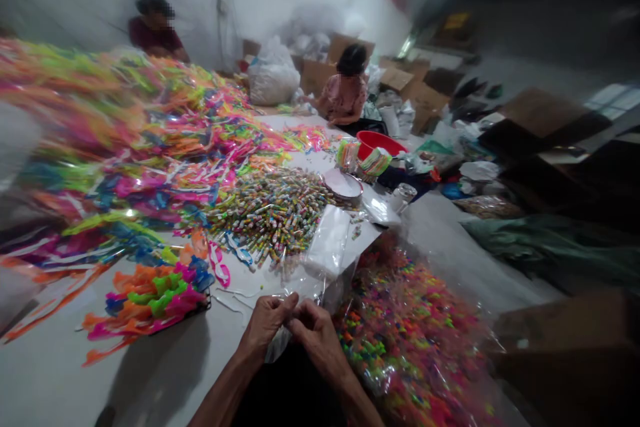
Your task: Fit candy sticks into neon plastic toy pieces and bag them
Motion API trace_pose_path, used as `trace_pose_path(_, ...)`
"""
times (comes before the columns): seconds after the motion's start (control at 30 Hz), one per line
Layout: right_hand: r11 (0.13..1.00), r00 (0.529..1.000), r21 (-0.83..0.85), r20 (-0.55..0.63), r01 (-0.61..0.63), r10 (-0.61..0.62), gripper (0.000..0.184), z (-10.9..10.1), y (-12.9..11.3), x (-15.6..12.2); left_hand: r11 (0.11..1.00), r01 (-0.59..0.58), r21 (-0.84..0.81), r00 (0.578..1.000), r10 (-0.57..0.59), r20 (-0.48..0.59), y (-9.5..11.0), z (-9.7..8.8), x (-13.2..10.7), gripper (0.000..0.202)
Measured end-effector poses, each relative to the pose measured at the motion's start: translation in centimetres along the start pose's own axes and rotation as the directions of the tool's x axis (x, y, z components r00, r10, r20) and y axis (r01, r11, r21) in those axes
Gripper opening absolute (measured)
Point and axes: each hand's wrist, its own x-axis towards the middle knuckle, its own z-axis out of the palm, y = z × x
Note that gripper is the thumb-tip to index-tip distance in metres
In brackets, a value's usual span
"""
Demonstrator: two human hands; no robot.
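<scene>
At the table's near edge, my left hand [271, 321] and my right hand [313, 329] meet with fingers pinched. Both grip a small clear plastic bag [277, 345], part of which hangs below my left fingers; the rest is hidden by my hands. Just beyond them lies a stack of clear plastic bags [329, 240]. Behind that spreads a heap of short, multicoloured printed sticks [280, 210]. To the left of my hands, bright plastic pieces [155, 297] in orange, green, pink and blue sit in a dark basket.
A large mound of colourful plastic pieces [165, 147] covers the table's left. A big clear bag of bright pieces [415, 333] stands at my right. Farther back are a round tin lid [344, 184], a red basin [381, 143], cardboard boxes [317, 78] and two seated people.
</scene>
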Motion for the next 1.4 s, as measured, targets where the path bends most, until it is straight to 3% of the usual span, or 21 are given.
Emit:
trace_pose_path(0.1, 0.996, 0.996, 0.082, -0.077, -0.042, 0.048, 0.023, -1.3, 0.1, -0.1, 0.995, -0.022, 0.101, 0.999, 0.019, 0.027, -0.5, 0.0, -0.1, 0.050)
trace_pose_path(0.23, 0.951, 0.917, 0.309, -0.378, -0.004, 0.127, 0.018, -4.7, -0.3, 0.6, 0.951, -0.065, 0.302, 0.973, 0.128, -0.195, -2.4, -1.9, -0.6, 0.050)
trace_pose_path(0.4, 0.899, 0.918, 0.434, -0.377, 0.057, 0.124, 0.016, -6.4, -1.4, 0.3, 0.843, 0.042, 0.536, 0.929, 0.165, -0.331, -4.0, -4.8, -3.1, 0.045)
trace_pose_path(0.47, 0.918, 0.924, 0.390, -0.372, 0.070, 0.088, 0.015, -5.9, -1.9, -0.1, 0.718, 0.020, 0.696, 0.885, 0.311, -0.346, -3.0, -4.7, -4.3, 0.045)
trace_pose_path(0.5, 0.935, 0.933, 0.348, -0.352, 0.062, 0.069, 0.014, -5.5, -2.1, -0.3, 0.625, -0.016, 0.781, 0.844, 0.427, -0.324, -2.2, -4.3, -4.8, 0.056)
trace_pose_path(0.57, 0.965, 0.966, 0.262, -0.254, 0.023, 0.046, 0.014, -5.0, -2.7, -0.7, 0.384, -0.104, 0.918, 0.727, 0.659, -0.193, -0.2, -3.2, -5.3, 0.073)
trace_pose_path(0.63, 0.977, 0.993, 0.214, -0.107, -0.027, 0.051, 0.015, -5.0, -3.2, -1.1, 0.144, -0.162, 0.976, 0.648, 0.762, -0.005, 1.8, -2.0, -5.3, 0.068)
trace_pose_path(0.67, 0.979, 0.997, 0.199, -0.045, -0.052, 0.062, 0.015, -5.3, -3.6, -1.3, 0.061, -0.187, 0.981, 0.647, 0.759, 0.076, 2.6, -1.6, -5.2, 0.059)
trace_pose_path(0.73, 0.986, 0.996, 0.137, 0.022, -0.092, 0.090, 0.015, -6.6, -4.2, -2.0, -0.004, -0.244, 0.970, 0.725, 0.664, 0.185, 3.7, -1.2, -4.8, 0.034)
trace_pose_path(0.83, 0.977, 0.994, -0.186, -0.048, -0.103, 0.096, 0.010, -8.8, -5.1, -3.4, 0.067, -0.283, 0.957, 0.859, 0.461, 0.222, 4.1, -0.8, -4.5, 0.024)
trace_pose_path(0.9, 0.871, 0.987, -0.488, -0.156, -0.051, -0.030, 0.012, -9.2, -5.6, -4.6, 0.103, -0.246, 0.964, 0.924, 0.326, 0.201, 3.9, 0.1, -4.4, 0.027)
trace_pose_path(0.97, 0.710, 0.967, -0.701, -0.131, 0.065, -0.218, 0.035, -8.4, -5.6, -5.6, 0.101, -0.220, 0.970, 0.957, 0.214, 0.195, 3.8, 1.6, -4.5, 0.024)
trace_pose_path(1.07, 0.484, 0.943, -0.851, 0.038, 0.203, -0.330, 0.063, -7.0, -4.5, -6.7, 0.078, -0.273, 0.959, 0.958, 0.108, 0.264, 4.7, 3.6, -4.7, 0.023)
trace_pose_path(1.13, 0.365, 0.950, -0.927, -0.035, 0.086, -0.311, 0.054, -7.5, -3.1, -7.0, 0.039, -0.275, 0.961, 0.958, 0.100, 0.270, 5.7, 3.7, -5.0, 0.024)
trace_pose_path(1.23, 0.268, 0.943, -0.950, -0.228, -0.160, -0.244, 0.029, -10.0, -1.0, -7.5, -0.057, -0.140, 0.988, 0.975, 0.164, 0.148, 7.2, 2.0, -5.0, 0.022)
trace_pose_path(1.33, 0.303, 0.931, -0.920, -0.312, -0.248, -0.186, 0.021, -12.2, -0.6, -7.3, -0.049, -0.031, 0.998, 0.958, 0.282, 0.044, 8.1, 0.1, -4.6, 0.022)
trace_pose_path(1.4, 0.448, 0.905, -0.858, -0.372, -0.250, -0.207, 0.020, -12.9, -1.4, -5.9, 0.010, 0.020, 1.000, 0.940, 0.340, -0.023, 8.9, -0.6, -4.2, 0.022)
